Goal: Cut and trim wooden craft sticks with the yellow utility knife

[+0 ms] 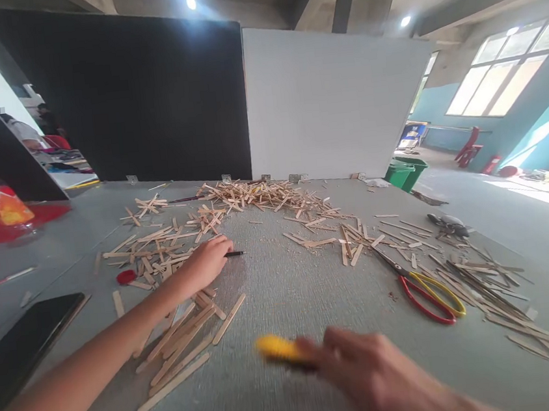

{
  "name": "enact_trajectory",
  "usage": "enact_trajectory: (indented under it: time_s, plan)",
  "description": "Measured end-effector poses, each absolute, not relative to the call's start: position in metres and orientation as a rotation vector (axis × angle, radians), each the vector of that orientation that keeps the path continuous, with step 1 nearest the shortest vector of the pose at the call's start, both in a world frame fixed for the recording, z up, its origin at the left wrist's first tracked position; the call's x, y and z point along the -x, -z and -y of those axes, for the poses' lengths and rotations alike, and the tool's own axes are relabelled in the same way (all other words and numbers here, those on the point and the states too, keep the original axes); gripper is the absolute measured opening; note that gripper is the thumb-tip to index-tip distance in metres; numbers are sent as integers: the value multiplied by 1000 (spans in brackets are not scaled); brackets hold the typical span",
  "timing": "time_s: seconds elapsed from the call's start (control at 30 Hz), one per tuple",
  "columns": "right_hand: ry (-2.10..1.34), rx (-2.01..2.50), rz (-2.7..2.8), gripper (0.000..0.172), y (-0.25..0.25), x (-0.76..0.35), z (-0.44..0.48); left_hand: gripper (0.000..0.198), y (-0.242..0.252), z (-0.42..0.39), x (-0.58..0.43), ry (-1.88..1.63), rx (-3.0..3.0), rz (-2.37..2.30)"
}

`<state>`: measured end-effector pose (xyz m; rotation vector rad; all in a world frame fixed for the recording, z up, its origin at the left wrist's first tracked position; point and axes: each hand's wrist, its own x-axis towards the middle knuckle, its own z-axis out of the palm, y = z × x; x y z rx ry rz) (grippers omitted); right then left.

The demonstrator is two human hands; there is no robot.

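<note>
My left hand point(213, 262) reaches out over the middle of the table, its fingers closed around a thin black pen point(234, 254) whose end sticks out to the right. Loose wooden craft sticks point(184, 346) lie beneath that forearm and beside the hand. Nearer to me, my right hand point(364, 363) is smeared by motion. It grips a yellow tool point(280, 349) with a dark underside, too blurred to name its kind. Scissors point(429, 297) with one red and one yellow handle rest to the right of this hand.
A heap of craft sticks point(263, 193) lies before the black panel point(160, 100) and white panel point(332, 101). Thin wood strips point(505, 299) are scattered right. A phone point(28, 342), a red cap point(126, 277) and a bottle point(2, 204) are at left.
</note>
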<state>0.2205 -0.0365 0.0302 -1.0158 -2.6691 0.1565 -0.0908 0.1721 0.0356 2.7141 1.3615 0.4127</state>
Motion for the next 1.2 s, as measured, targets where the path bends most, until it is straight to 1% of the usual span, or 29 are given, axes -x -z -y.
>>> enact_trajectory:
  time_s: [0.07, 0.1, 0.13, 0.17, 0.2, 0.23, 0.27, 0.4, 0.43, 0.5, 0.57, 0.67, 0.73, 0.83, 0.93, 1.03, 1.1, 1.2]
  plan:
    - [0, 789, 2750, 25, -18, -199, 46, 11, -45, -172, 98, -362, -2671, -1429]
    - [19, 848, 2784, 22, -14, -193, 44, 9, -50, -171, 100, -327, -2649, -1455]
    - [12, 926, 2852, 26, -11, -192, 36, 5, -55, -169, 99, -286, -2624, -1470]
    - [58, 1139, 2877, 34, -12, -194, 23, 3, -60, -166, 98, -236, -2595, -1473]
    - [57, 1410, 2868, 38, -14, -200, 6, 6, -64, -162, 95, -180, -2563, -1466]
    - [60, 1710, 2790, 41, -18, -208, -15, 11, -69, -157, 91, -118, -2529, -1449]
    - [97, 1844, 2719, 41, -22, -218, -37, 15, -73, -151, 87, -59, -2494, -1426]
    - [199, 2111, 2500, 19, -36, -258, -115, 29, -83, -120, 71, 138, -2351, -1379]
    - [200, 2147, 2463, 17, -37, -266, -127, 31, -84, -113, 68, 188, -2313, -1377]
    - [206, 2171, 2409, 18, -37, -274, -136, 32, -84, -102, 64, 256, -2270, -1386]
    - [202, 2133, 2396, 19, -34, -273, -129, 27, -82, -97, 61, 278, -2261, -1406]
    - [134, 1965, 2481, 28, -30, -253, -95, 17, -77, -96, 59, 289, -2247, -1407]
    - [60, 1799, 2595, 32, -28, -234, -70, 13, -74, -96, 57, 303, -2228, -1376]
    - [-47, 1616, 2731, 28, -27, -209, -53, 6, -72, -93, 55, 286, -2237, -1338]
    - [-61, 1701, 2670, 31, -27, -201, -79, 7, -72, -84, 51, 217, -2295, -1303]
    - [-52, 1908, 2460, 22, -28, -212, -131, 11, -74, -73, 43, 114, -2342, -1244]
    - [-86, 2006, 2311, 25, -30, -224, -163, 14, -72, -67, 35, 44, -2333, -1205]
    - [-174, 2032, 2113, 27, -33, -240, -189, 17, -62, -60, 23, -67, -2271, -1156]
